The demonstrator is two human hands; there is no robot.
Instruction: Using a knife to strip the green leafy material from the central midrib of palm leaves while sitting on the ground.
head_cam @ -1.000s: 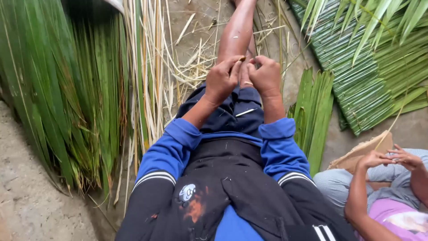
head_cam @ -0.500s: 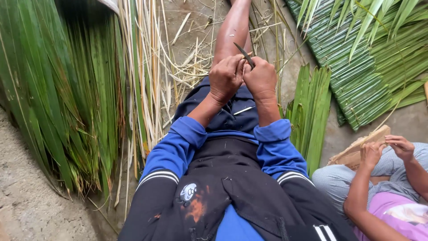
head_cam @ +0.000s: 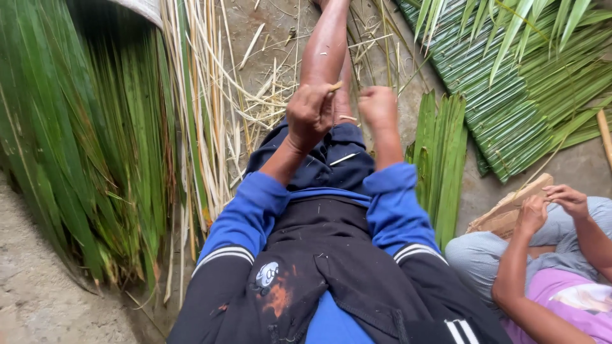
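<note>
I sit on the ground with one bare leg stretched ahead. Both hands hover above the knee, a little apart. My left hand is a closed fist around a short pale stick whose end pokes out at the top. My right hand is also fisted, and a thin pale strip shows at its inner side, towards the left hand. What else the fists hold is hidden. Blue sleeves cover both forearms.
Long green palm leaves are piled at the left, with dry pale ribs beside them. A short green leaf bundle lies right of my leg, woven fronds beyond. Another person's hands work a tan piece at the lower right.
My hands, pressed together over the knee before, have drawn apart and risen slightly. A dark blade-like tip seen between them half a second ago no longer shows. The other person's hands shifted.
</note>
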